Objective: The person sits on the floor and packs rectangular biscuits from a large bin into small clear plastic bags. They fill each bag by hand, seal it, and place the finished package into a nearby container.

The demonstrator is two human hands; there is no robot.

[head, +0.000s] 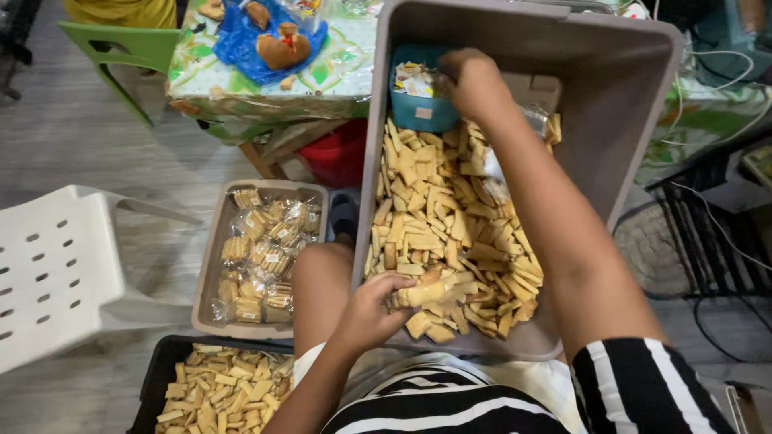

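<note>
Biscuits [454,241], pale tan and mostly rectangular, lie heaped loose in a large grey tub [635,104] that rests tilted across the person's lap. The left hand [374,309] is at the near end of the heap, its grip closed around a small stack of the biscuits, fingers curled over the top of them. The right hand [474,80] reaches to the far end of the tub, its grip bent down over a small blue container [422,108] that sits inside the tub against the back wall; whether those fingers hold anything cannot be told from this angle. The container has paper scraps in it. Both forearms are bare, and a black-and-white striped garment [450,406] shows at the bottom edge. To the left of the tub, on the floor, stands a shallow grey tray [211,265] filled with clear-wrapped packets of biscuits [261,261]. Nearer the person is a black crate [157,374] with more loose biscuits. Further left stands a white plastic chair [56,273]. Beyond, a table [217,80] with a patterned cloth carries a blue bag [241,40], and a green chair [121,48] stands beside it.
</note>
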